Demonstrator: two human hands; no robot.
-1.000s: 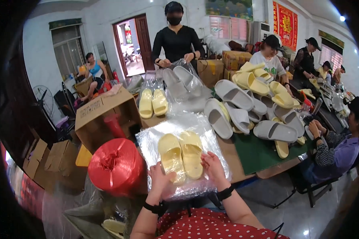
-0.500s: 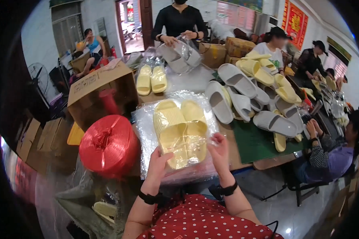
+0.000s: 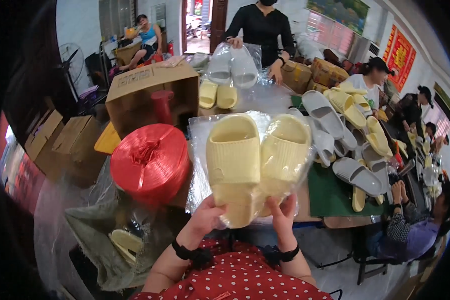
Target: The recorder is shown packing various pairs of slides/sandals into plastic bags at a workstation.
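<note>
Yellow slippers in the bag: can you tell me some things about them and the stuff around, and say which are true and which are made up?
1. Both hands hold the pair of yellow slippers in a clear plastic bag. True: the left hand and right hand grip its lower end.
2. The big spool of twine is blue. False: it is red.
3. The spool is to the left of the slippers. True.
4. The cardboard box behind the spool is closed. False: its open side faces the camera.
5. The person in black holds yellow slippers. False: those bagged slippers look grey-white.
</note>
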